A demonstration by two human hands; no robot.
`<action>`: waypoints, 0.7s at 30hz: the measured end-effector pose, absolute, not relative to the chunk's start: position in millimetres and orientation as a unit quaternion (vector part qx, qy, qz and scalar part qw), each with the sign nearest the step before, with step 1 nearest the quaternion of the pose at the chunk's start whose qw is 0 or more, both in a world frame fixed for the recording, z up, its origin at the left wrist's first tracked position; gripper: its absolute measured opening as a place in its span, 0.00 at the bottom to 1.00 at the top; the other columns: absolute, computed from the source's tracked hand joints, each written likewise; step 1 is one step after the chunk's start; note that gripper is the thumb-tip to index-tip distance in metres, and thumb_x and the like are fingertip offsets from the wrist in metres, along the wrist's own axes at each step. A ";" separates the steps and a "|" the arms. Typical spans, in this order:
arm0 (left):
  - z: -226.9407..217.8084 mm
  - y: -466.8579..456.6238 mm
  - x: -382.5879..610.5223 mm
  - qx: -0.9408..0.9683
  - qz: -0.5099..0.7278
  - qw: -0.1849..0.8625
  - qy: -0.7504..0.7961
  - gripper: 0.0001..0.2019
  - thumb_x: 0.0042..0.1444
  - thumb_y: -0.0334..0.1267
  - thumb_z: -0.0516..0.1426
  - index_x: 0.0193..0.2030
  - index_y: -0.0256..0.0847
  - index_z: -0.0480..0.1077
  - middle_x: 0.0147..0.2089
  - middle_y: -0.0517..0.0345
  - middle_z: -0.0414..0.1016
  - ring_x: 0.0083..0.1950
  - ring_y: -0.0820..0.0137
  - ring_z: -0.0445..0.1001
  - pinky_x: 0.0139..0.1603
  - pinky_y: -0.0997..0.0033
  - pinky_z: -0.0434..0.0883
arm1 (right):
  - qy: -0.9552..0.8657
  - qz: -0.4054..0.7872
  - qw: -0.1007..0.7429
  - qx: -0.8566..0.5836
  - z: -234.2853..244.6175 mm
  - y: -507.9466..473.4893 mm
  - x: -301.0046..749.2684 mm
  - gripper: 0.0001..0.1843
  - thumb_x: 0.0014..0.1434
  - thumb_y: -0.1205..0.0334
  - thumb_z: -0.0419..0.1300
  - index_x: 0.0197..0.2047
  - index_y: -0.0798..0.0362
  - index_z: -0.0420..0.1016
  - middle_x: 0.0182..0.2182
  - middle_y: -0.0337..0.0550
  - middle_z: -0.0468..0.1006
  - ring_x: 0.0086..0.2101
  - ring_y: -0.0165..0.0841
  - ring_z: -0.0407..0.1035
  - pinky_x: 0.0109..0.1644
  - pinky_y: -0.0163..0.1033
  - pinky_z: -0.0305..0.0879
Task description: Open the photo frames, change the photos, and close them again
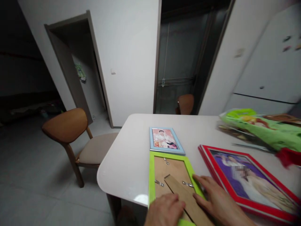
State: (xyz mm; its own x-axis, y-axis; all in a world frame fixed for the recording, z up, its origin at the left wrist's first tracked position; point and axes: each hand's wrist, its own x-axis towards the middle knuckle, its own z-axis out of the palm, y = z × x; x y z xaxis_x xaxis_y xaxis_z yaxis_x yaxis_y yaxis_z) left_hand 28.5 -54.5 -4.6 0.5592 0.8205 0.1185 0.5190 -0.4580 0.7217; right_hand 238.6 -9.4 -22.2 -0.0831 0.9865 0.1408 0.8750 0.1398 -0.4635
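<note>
A green picture frame (152, 168) lies face down on the white table (128, 157), showing its brown backing board with a stand strip and small metal clips. My left hand (164, 209) rests curled on the backing near the frame's near edge. My right hand (217, 201) lies flat with fingers stretched over the frame's right side, fingertips by a clip. Nothing is held in either hand.
A small blue-framed photo (166, 140) lies just beyond the green frame. A large red-framed photo (249, 182) lies to the right. Green plastic bags (265, 128) sit at the far right. A wooden chair (70, 138) stands left of the table; a fridge (268, 66) is behind.
</note>
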 end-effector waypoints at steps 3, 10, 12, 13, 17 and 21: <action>-2.9 -35.8 4.0 0.786 0.295 0.234 0.490 0.27 0.44 0.36 0.56 0.53 0.33 0.59 0.57 0.43 0.57 0.58 0.57 0.54 0.57 0.58 0.53 | -0.737 0.120 0.181 -0.640 -1.3 -9.2 221.7 0.20 0.47 0.62 0.50 0.44 0.56 0.69 0.47 0.53 0.64 0.45 0.39 0.62 0.51 0.41 0.56; -21.5 -22.5 -5.6 0.739 0.323 0.227 0.546 0.29 0.43 0.32 0.51 0.56 0.30 0.54 0.59 0.46 0.54 0.59 0.62 0.53 0.58 0.60 0.53 | -0.726 0.087 0.193 -0.654 -5.1 0.9 210.5 0.16 0.52 0.62 0.46 0.37 0.54 0.73 0.41 0.50 0.65 0.37 0.34 0.66 0.42 0.37 0.61; -21.8 -23.3 -4.4 0.736 0.327 0.227 0.547 0.29 0.43 0.32 0.51 0.56 0.30 0.54 0.59 0.46 0.54 0.59 0.62 0.53 0.58 0.60 0.53 | -0.731 0.078 0.191 -0.650 -4.6 3.5 211.4 0.16 0.53 0.62 0.45 0.37 0.52 0.73 0.38 0.47 0.66 0.36 0.33 0.66 0.40 0.35 0.61; -21.2 -23.6 -4.2 0.737 0.327 0.226 0.547 0.29 0.43 0.32 0.51 0.56 0.29 0.54 0.59 0.45 0.55 0.59 0.62 0.53 0.58 0.60 0.53 | -0.734 0.076 0.186 -0.649 -3.2 4.4 211.8 0.16 0.53 0.62 0.45 0.37 0.51 0.73 0.37 0.46 0.66 0.35 0.32 0.66 0.38 0.35 0.61; -19.2 -24.5 -4.0 0.736 0.329 0.221 0.548 0.29 0.43 0.31 0.50 0.55 0.26 0.54 0.58 0.44 0.56 0.58 0.62 0.54 0.58 0.62 0.53 | -0.744 0.042 0.165 -0.646 6.4 3.8 204.7 0.16 0.52 0.63 0.47 0.41 0.52 0.71 0.36 0.47 0.68 0.35 0.34 0.64 0.39 0.37 0.60; -19.6 -25.1 -2.7 0.728 0.345 0.212 0.552 0.28 0.44 0.30 0.49 0.55 0.28 0.55 0.57 0.45 0.57 0.58 0.63 0.55 0.58 0.62 0.54 | -0.786 0.046 0.202 -0.582 16.0 -2.6 171.8 0.13 0.52 0.62 0.49 0.38 0.52 0.72 0.39 0.48 0.69 0.41 0.37 0.61 0.44 0.39 0.55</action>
State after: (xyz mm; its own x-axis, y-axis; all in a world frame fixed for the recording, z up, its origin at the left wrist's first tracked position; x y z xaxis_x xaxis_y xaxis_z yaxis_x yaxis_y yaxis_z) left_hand -2.7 -25.1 -19.6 0.1515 0.9514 0.2682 0.6582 -0.2995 0.6907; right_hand 171.8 -2.6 16.0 -0.2413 0.9336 0.2650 0.8966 0.3189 -0.3072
